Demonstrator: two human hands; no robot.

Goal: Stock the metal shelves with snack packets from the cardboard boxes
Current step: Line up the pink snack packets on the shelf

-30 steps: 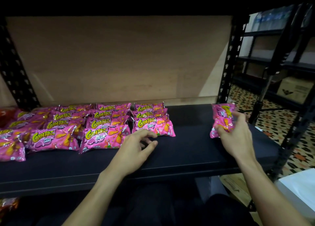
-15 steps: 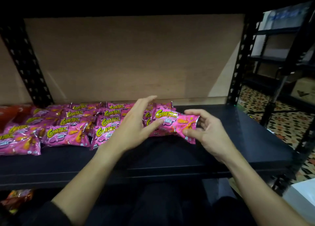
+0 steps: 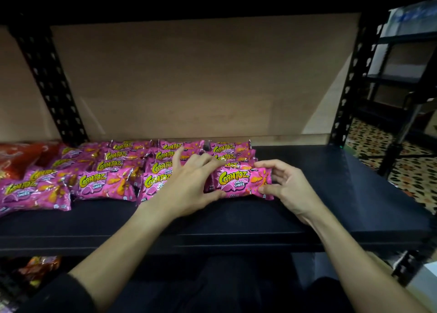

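A pink Corntoz snack packet (image 3: 241, 181) lies at the front of the rightmost row on the black metal shelf (image 3: 331, 194). My right hand (image 3: 287, 187) pinches its right end between thumb and fingers. My left hand (image 3: 191, 185) grips its left end, thumb along the lower edge and fingers over the top. Several more pink packets (image 3: 106, 182) lie in overlapping rows to the left, reaching back to the brown backboard.
Red packets (image 3: 16, 159) lie at the far left of the shelf. Black perforated uprights (image 3: 47, 81) frame the bay. Another black rack (image 3: 402, 81) stands to the right over a patterned tile floor (image 3: 413, 175). More packets (image 3: 37, 269) sit on the lower shelf.
My right hand carried the packet from the shelf's right side to the rightmost row. My left hand rose from the shelf front to meet it, and both set it down lower.
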